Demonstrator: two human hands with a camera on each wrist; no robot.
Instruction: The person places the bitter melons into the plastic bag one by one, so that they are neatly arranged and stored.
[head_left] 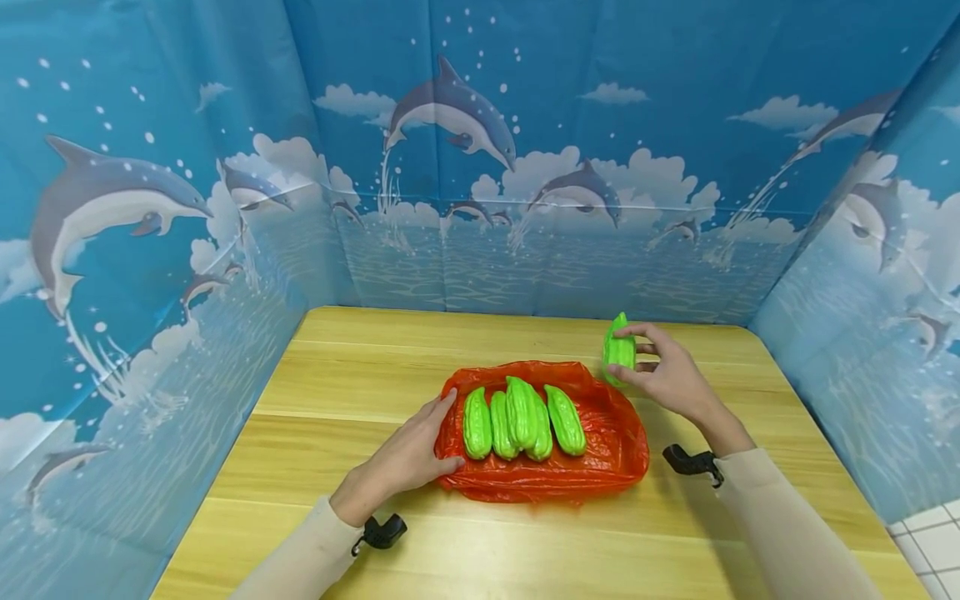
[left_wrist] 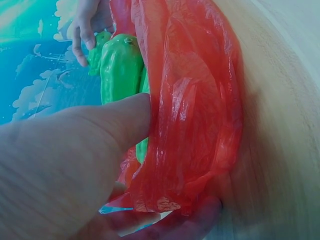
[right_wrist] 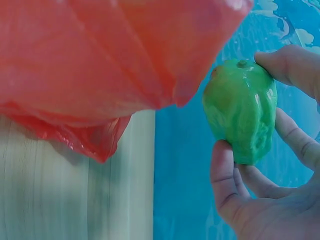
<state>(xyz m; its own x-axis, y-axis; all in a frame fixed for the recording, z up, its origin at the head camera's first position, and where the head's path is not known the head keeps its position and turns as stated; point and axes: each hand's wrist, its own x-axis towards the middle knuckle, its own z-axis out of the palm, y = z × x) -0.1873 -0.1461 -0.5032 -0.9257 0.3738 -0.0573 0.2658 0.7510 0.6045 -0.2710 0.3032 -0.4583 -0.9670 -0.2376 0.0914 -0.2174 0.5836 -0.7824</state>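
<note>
A red plastic bag (head_left: 517, 487) lies on the table with its mouth spread wide, and several bright green, ribbed bitter melons (head_left: 522, 414) rest side by side in it. My left hand (head_left: 401, 450) holds the bag's left edge; in the left wrist view the thumb reaches inside the rim while the fingers (left_wrist: 200, 217) are outside, under the plastic. Beyond the bag's far right corner, my right hand (head_left: 671, 375) grips another bitter melon (right_wrist: 242, 112) between thumb and fingers. That melon stands upright, its stem end facing the right wrist camera.
The wooden table (head_left: 360, 367) runs back to a blue curtain (head_left: 570, 250) printed with dolphins, which also closes off the left and right sides. White floor tiles (head_left: 933, 537) show at the lower right. A black wrist device (head_left: 384, 532) sits under each forearm.
</note>
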